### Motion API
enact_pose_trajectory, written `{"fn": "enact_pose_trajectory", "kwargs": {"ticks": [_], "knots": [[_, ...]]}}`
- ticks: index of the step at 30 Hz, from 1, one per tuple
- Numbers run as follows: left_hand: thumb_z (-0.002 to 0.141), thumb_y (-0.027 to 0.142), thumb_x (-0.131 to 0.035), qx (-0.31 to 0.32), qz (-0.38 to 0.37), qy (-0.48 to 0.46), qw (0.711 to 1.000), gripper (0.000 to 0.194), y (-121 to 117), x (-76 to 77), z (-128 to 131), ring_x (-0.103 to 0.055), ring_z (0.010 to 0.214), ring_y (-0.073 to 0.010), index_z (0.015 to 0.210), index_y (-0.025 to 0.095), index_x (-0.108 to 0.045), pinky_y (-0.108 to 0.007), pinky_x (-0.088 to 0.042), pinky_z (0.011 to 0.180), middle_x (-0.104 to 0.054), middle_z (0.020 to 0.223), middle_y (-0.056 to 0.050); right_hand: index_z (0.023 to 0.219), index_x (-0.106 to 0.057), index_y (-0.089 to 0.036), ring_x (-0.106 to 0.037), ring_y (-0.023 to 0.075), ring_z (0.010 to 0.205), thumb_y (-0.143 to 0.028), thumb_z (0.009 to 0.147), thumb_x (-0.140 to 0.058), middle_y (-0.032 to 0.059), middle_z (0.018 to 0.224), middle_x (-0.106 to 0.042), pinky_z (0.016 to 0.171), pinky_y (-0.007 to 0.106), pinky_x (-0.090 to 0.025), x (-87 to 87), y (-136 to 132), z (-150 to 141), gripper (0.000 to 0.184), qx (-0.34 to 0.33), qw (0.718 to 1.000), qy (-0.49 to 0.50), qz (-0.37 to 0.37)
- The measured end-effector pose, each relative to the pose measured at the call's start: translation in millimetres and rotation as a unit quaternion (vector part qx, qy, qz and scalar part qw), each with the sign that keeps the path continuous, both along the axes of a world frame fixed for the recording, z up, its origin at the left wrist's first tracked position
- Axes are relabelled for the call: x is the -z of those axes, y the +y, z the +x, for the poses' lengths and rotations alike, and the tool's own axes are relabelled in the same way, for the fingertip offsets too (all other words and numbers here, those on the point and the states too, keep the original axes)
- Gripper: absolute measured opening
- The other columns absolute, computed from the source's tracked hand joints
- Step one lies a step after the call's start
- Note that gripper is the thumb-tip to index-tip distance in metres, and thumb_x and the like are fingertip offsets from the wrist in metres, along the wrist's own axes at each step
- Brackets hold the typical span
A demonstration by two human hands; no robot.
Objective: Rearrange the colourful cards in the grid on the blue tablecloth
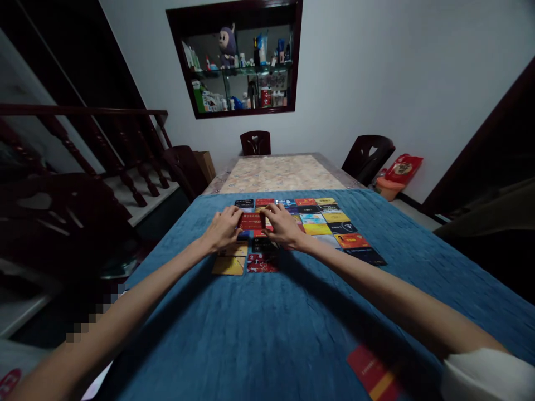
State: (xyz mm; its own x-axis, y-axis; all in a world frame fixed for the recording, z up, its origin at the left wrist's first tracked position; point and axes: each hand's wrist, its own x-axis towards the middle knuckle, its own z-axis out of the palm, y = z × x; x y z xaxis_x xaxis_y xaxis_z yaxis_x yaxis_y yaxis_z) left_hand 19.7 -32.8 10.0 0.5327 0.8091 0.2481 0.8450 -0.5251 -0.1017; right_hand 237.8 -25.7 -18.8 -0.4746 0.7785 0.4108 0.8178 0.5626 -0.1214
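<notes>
A red card (251, 221) is pinched by its two short sides, between my left hand (223, 228) and my right hand (285, 227). Both hands are closed on it, above a grid of cards. Whether its lower edge touches the cards beneath, I cannot tell. Nearest me in the grid are a yellow card (229, 265) and a dark red patterned card (262, 263), with a black card (262, 245) behind the latter. To the right lie an orange card (351, 240) and a dark card (365, 256). My hands hide some of the grid.
Blue cloth (251, 334) covers the near part of the table; patterned covering (284, 172) shows at the far end. Another red card (371, 370), blurred, is at the bottom right near my right forearm. Dark wooden chairs (368, 159) surround the table. A wall shelf (246, 69) holds bottles and a plush toy.
</notes>
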Motion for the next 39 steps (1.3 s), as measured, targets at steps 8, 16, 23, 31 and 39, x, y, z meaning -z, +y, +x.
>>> {"fn": "enact_pose_trajectory", "kwargs": {"ticks": [8,16,23,31,39], "knots": [[0.087,0.021,-0.056,-0.033,-0.041,0.002,0.999,0.039,35.2,9.6,-22.1,-0.054,0.121,-0.0324,0.125,0.017,-0.053,-0.048,-0.046,0.097,-0.054,0.131,-0.015,0.127,-0.06,-0.016,-0.046,0.0308,0.118,-0.028,0.088,-0.066,0.0148,0.133,-0.055,0.097,0.042,-0.045,0.3,33.6,-32.1,0.042,0.03,0.997,-0.028,-0.066],[0.086,0.02,-0.057,-0.04,-0.08,-0.015,0.996,0.039,67.1,27.9,-40.6,-0.056,0.118,-0.0297,0.125,0.016,-0.055,-0.042,-0.047,0.098,-0.055,0.129,-0.014,0.125,-0.063,-0.017,-0.049,0.0301,0.119,-0.03,0.09,-0.064,0.0139,0.133,-0.057,0.096,0.038,-0.045,13.1,56.0,-48.0,0.037,0.036,0.994,-0.037,-0.093],[0.083,0.021,-0.059,-0.039,-0.1,-0.027,0.994,0.037,88.3,36.7,-45.5,-0.059,0.113,-0.0268,0.12,0.018,-0.059,-0.037,-0.049,0.097,-0.058,0.124,-0.011,0.125,-0.065,-0.013,-0.051,0.0308,0.119,-0.029,0.091,-0.062,0.0153,0.132,-0.06,0.098,0.037,-0.042,19.3,69.1,-54.1,0.038,0.046,0.992,-0.045,-0.109],[0.082,0.022,-0.057,-0.032,-0.124,-0.04,0.991,0.034,100.3,50.4,-49.7,-0.061,0.11,-0.0266,0.115,0.016,-0.062,-0.037,-0.05,0.098,-0.061,0.121,-0.012,0.119,-0.07,-0.015,-0.055,0.0306,0.118,-0.032,0.089,-0.064,0.015,0.128,-0.065,0.094,0.034,-0.042,27.6,79.4,-55.8,0.035,0.051,0.989,-0.061,-0.127],[0.081,0.026,-0.057,-0.028,-0.135,-0.043,0.99,0.033,105.4,53.9,-53.1,-0.063,0.107,-0.0261,0.112,0.017,-0.065,-0.036,-0.05,0.099,-0.064,0.117,-0.011,0.112,-0.074,-0.017,-0.059,0.03,0.114,-0.032,0.089,-0.062,0.0147,0.121,-0.07,0.092,0.033,-0.042,24.9,81.8,-56.1,0.03,0.045,0.986,-0.075,-0.139]]}}
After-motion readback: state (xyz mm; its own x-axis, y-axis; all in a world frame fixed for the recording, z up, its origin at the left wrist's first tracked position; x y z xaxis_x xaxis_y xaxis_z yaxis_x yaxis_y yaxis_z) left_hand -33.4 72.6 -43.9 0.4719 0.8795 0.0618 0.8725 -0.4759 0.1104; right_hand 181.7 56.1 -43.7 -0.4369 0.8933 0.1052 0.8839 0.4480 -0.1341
